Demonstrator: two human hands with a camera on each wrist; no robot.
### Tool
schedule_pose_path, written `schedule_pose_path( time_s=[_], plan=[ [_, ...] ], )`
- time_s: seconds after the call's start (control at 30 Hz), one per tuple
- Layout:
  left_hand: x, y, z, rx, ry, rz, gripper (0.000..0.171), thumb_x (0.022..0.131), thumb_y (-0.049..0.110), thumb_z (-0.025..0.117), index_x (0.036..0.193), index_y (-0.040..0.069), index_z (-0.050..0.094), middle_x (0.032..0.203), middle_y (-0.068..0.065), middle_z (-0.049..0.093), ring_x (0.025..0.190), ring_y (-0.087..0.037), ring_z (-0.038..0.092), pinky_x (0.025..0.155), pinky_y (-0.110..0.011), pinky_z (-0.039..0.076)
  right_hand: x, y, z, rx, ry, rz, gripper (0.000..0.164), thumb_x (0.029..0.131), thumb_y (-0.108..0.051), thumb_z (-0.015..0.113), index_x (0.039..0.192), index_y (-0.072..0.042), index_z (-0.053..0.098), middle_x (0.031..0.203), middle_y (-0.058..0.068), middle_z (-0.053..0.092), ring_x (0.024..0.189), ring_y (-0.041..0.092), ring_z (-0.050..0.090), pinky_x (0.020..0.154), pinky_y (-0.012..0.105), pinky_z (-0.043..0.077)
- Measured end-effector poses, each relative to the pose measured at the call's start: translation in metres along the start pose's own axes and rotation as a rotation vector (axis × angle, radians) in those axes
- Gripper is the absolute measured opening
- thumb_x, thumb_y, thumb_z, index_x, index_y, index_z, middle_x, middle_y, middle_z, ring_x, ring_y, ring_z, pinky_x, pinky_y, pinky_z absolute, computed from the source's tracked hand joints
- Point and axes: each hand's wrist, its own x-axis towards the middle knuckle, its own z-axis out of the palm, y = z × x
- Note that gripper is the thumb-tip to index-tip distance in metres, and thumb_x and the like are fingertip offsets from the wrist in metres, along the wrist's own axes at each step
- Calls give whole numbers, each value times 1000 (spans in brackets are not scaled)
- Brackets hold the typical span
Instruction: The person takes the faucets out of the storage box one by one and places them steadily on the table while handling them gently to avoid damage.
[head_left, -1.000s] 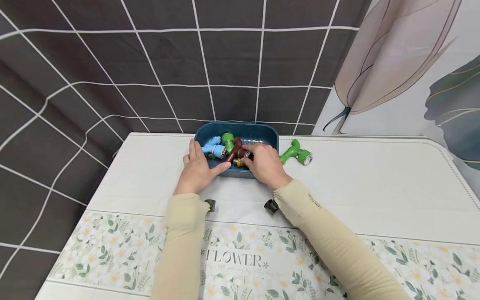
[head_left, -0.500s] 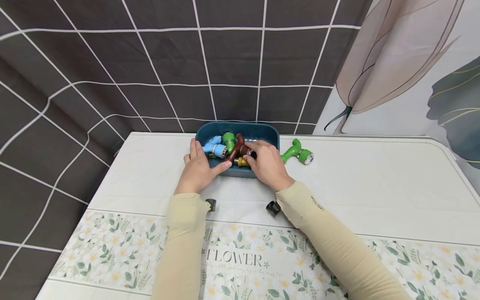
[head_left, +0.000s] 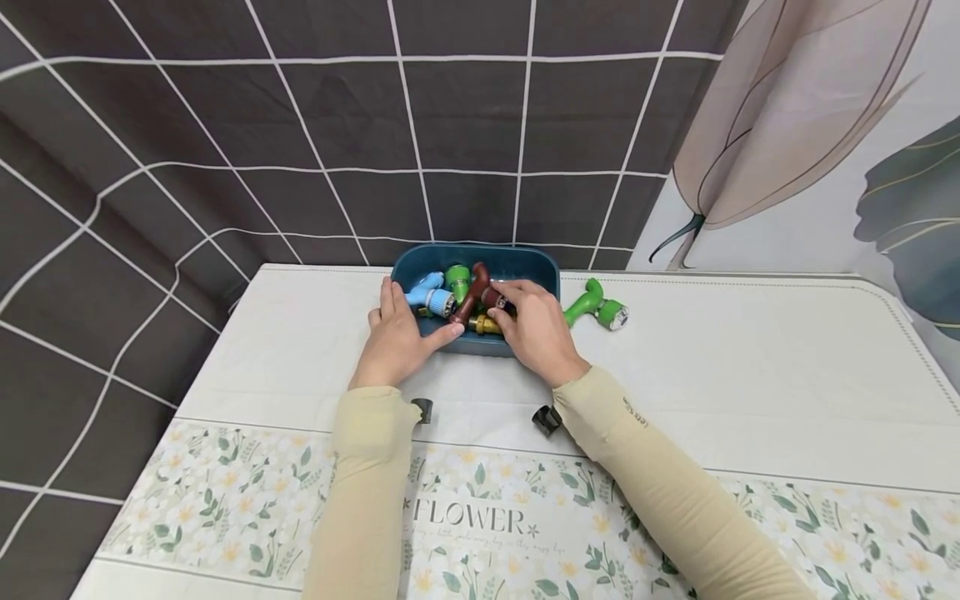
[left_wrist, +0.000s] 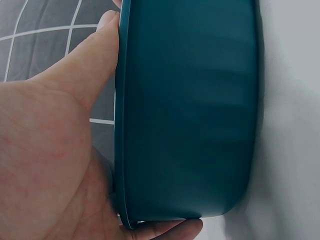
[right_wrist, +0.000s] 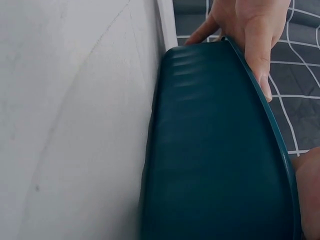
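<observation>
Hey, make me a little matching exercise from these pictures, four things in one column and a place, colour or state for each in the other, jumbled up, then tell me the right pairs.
Column one:
1. Brown piece
2. Tub
3. Left hand
4. Blue piece

Column two:
A. Inside, toward the left end, beside a green piece
B. With its thumb at the rim
C. Pinched by the right hand
D. Dark teal, standing on the tablecloth

Right pairs: 1-C, 2-D, 3-B, 4-A.
</observation>
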Motion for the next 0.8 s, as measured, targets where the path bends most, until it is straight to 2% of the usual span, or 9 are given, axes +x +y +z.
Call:
schedule_pose_path(
  time_s=[0.27, 0.8],
  plan=[
    [0, -1, -1, 1, 0, -2, 120, 89, 65, 64, 157, -5, -7, 167, -15, -16, 144, -47, 17, 110, -54, 36, 0, -3, -2, 11, -13, 14, 40, 96, -15, 70, 134, -1, 64, 129, 21, 63, 114, 35, 63, 87, 43, 55],
    [0, 0, 0, -12, -4, -5, 121, 89, 64, 65, 157, -5, -7, 166, -16, -16, 146, -46, 14, 112, -53, 33, -2, -2, -4, 36, 0, 26, 39, 97, -15, 69, 133, 0, 65, 127, 20, 64, 108, 33, 65, 82, 41, 56]
  ],
)
